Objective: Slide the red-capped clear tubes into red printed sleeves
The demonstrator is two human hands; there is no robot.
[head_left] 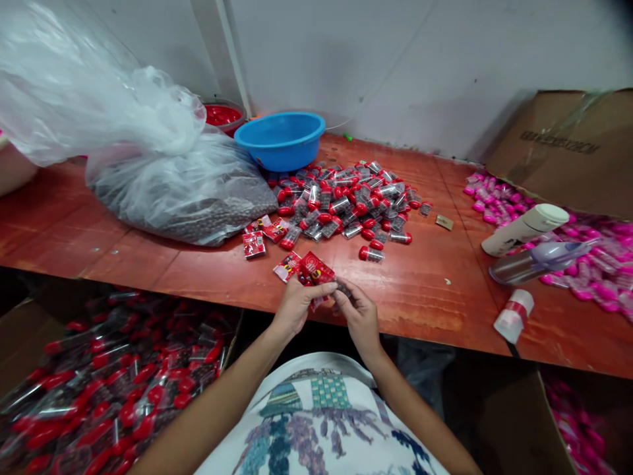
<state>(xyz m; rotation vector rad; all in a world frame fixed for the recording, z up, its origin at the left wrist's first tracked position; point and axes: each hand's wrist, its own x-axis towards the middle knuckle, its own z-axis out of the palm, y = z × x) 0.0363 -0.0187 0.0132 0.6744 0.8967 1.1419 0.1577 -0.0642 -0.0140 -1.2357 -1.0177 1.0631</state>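
Red packet (317, 265), nearward of the blue basin (287, 158), sits in the left hand (293, 309), gripped, basinward of its thumb; the right hand (362, 320) meets that thumb, fingers bent, hold unclear. Long axis: cannot tell.

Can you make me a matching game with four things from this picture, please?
Column one:
1. left hand
2. basin
3. white bottle
4. plastic bag

Column two:
A. beside the pink pieces
B. filled with small dark things
C. holding a red packet
D. blue all over

Right pairs: 1-C, 2-D, 3-A, 4-B
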